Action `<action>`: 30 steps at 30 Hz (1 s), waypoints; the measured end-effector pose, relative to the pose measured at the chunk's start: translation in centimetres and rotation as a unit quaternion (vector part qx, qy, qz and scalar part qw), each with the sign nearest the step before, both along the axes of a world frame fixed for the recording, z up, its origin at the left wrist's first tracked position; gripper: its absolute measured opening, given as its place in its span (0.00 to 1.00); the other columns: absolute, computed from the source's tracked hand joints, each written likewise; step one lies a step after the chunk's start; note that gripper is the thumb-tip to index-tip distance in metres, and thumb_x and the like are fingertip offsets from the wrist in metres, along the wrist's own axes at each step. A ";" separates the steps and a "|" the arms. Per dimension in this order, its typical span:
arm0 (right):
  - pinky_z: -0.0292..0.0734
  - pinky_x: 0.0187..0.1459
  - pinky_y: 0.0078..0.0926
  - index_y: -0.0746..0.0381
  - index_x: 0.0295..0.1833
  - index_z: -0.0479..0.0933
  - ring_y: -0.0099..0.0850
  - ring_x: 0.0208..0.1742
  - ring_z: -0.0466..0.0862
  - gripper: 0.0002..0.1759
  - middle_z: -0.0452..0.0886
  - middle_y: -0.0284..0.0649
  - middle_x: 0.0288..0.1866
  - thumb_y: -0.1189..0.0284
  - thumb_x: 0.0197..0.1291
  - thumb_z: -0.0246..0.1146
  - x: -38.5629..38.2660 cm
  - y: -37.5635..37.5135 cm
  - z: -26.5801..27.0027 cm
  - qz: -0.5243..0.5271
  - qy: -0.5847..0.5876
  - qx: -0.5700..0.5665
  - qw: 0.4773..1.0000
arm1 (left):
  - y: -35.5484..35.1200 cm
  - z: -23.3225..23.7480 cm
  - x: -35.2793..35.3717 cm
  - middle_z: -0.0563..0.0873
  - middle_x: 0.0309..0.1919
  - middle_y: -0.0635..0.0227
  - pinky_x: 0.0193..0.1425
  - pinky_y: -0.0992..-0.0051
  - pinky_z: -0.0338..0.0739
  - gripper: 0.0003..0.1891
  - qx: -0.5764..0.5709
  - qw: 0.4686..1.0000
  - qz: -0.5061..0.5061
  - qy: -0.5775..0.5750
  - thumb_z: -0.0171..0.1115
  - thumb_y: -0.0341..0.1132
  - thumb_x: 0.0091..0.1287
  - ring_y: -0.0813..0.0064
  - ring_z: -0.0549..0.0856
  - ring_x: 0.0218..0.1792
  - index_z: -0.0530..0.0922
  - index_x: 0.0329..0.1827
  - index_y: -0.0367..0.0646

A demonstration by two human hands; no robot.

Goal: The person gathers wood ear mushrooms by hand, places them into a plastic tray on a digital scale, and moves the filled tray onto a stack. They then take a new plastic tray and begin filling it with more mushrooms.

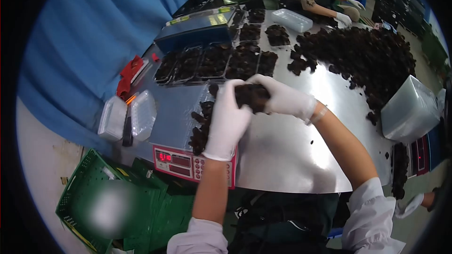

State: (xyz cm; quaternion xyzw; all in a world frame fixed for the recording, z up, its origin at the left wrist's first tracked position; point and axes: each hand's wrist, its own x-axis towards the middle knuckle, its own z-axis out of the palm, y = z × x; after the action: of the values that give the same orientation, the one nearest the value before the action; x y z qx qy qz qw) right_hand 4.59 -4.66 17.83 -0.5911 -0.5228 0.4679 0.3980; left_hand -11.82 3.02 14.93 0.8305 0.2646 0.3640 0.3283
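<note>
And here you are, left hand and right hand drawn in close, both sets of fingers curled and clamped on the dark clump, just about 12 o'clock, over the right edge of the scale. More pieces sit at 11 o'clock, partly hidden behind your left wrist. Filled trays line up beyond at 11, the big pile spreads at 1 on the table. Cup it from both sides, palms snug, squeeze light so nothing crumbles, and keep that left forearm off the scale!
</note>
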 end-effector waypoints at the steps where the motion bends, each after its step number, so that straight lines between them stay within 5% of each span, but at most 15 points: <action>1: 0.78 0.54 0.27 0.60 0.66 0.70 0.31 0.55 0.79 0.39 0.79 0.41 0.53 0.86 0.44 0.66 -0.5 2.8 -1.0 0.027 -0.061 0.083 0.994 | 1.6 0.6 -1.4 0.80 0.51 0.47 0.62 0.59 0.74 0.22 -0.007 1.000 0.019 0.014 0.61 0.22 0.57 0.47 0.79 0.56 0.73 0.57 0.38; 2: 0.78 0.54 0.28 0.60 0.66 0.70 0.33 0.55 0.79 0.39 0.79 0.43 0.53 0.86 0.43 0.65 -0.8 5.6 -2.4 0.051 -0.121 0.165 0.977 | 2.9 1.0 -2.7 0.80 0.51 0.47 0.61 0.59 0.74 0.21 -0.014 0.999 0.036 0.028 0.62 0.23 0.58 0.47 0.80 0.55 0.74 0.57 0.37; 4: 0.76 0.59 0.31 0.60 0.66 0.71 0.39 0.58 0.79 0.38 0.78 0.47 0.55 0.86 0.43 0.65 -2.5 9.1 -2.0 0.126 -0.131 0.151 0.972 | 4.1 1.4 -4.9 0.81 0.50 0.49 0.60 0.60 0.75 0.20 -0.008 0.995 0.087 0.054 0.64 0.26 0.60 0.47 0.80 0.55 0.74 0.57 0.37; 6: 0.69 0.69 0.35 0.58 0.65 0.73 0.50 0.66 0.73 0.37 0.72 0.50 0.59 0.85 0.42 0.64 -3.8 11.4 -2.8 0.161 -0.192 0.164 0.954 | 4.9 0.3 -6.7 0.82 0.50 0.54 0.59 0.67 0.75 0.22 0.011 0.986 0.139 0.094 0.61 0.22 0.57 0.58 0.83 0.51 0.75 0.57 0.37; 12: 0.67 0.72 0.42 0.54 0.68 0.74 0.53 0.68 0.71 0.41 0.69 0.50 0.68 0.86 0.41 0.61 -4.0 13.3 -2.5 0.225 -0.368 0.146 0.890 | 3.0 -1.9 -9.9 0.78 0.52 0.54 0.56 0.68 0.75 0.23 0.044 0.979 0.159 0.117 0.58 0.20 0.57 0.59 0.80 0.49 0.75 0.59 0.37; 18: 0.63 0.76 0.43 0.51 0.73 0.69 0.53 0.76 0.65 0.48 0.67 0.51 0.74 0.87 0.40 0.59 -1.6 13.2 -3.3 0.218 -0.298 0.146 0.918 | 0.5 -1.4 -11.0 0.77 0.59 0.56 0.61 0.67 0.74 0.25 -0.016 0.984 0.149 0.101 0.56 0.19 0.58 0.59 0.80 0.54 0.76 0.61 0.37; 20: 0.63 0.77 0.41 0.52 0.74 0.69 0.51 0.77 0.65 0.47 0.68 0.51 0.73 0.88 0.40 0.59 -1.2 12.1 -3.7 0.176 -0.293 0.215 0.915 | 0.3 -1.9 -11.5 0.75 0.60 0.54 0.69 0.58 0.69 0.30 0.074 0.980 0.133 0.125 0.58 0.21 0.57 0.52 0.75 0.62 0.74 0.66 0.40; 24: 0.59 0.78 0.39 0.59 0.74 0.67 0.49 0.80 0.61 0.41 0.65 0.52 0.76 0.89 0.49 0.54 -0.8 10.6 -4.3 0.071 -0.279 0.260 0.922 | 0.4 -1.3 -12.5 0.72 0.68 0.57 0.75 0.57 0.62 0.36 0.093 0.983 0.112 0.116 0.59 0.22 0.54 0.52 0.71 0.64 0.71 0.72 0.44; 25: 0.56 0.79 0.40 0.62 0.75 0.65 0.50 0.80 0.59 0.33 0.62 0.55 0.78 0.81 0.62 0.54 -1.2 10.0 -3.9 0.070 -0.247 0.237 0.937 | 0.7 -1.3 -12.5 0.67 0.73 0.53 0.78 0.51 0.55 0.35 0.078 0.987 0.102 0.097 0.61 0.29 0.60 0.48 0.67 0.70 0.68 0.75 0.45; 28: 0.52 0.80 0.43 0.62 0.77 0.62 0.52 0.81 0.58 0.28 0.60 0.57 0.78 0.67 0.74 0.51 -2.2 10.3 -6.5 0.039 -0.294 0.228 0.927 | 0.4 -1.5 -11.1 0.65 0.75 0.48 0.80 0.53 0.52 0.32 0.115 0.980 0.112 0.119 0.59 0.32 0.66 0.46 0.61 0.76 0.67 0.76 0.46; 29: 0.48 0.81 0.44 0.62 0.79 0.60 0.53 0.82 0.55 0.31 0.58 0.59 0.80 0.56 0.78 0.47 -2.2 10.7 -7.4 0.079 -0.331 0.228 0.912 | 0.0 -1.5 -10.6 0.59 0.78 0.46 0.81 0.48 0.47 0.31 0.144 0.955 0.113 0.235 0.56 0.40 0.73 0.42 0.56 0.79 0.64 0.79 0.47; 30: 0.48 0.81 0.44 0.62 0.79 0.60 0.53 0.82 0.55 0.31 0.58 0.59 0.80 0.56 0.78 0.47 -2.5 10.5 -7.2 0.080 -0.330 0.230 0.912 | 0.2 -2.2 -10.3 0.58 0.79 0.45 0.81 0.46 0.45 0.31 0.158 0.946 0.083 0.271 0.55 0.42 0.73 0.40 0.55 0.79 0.64 0.79 0.48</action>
State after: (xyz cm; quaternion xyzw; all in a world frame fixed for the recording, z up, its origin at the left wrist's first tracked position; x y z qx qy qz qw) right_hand 2.09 5.87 10.64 -0.5603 -0.7629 0.1434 0.2889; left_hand -22.17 3.19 12.77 0.9142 0.3505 0.1882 0.0780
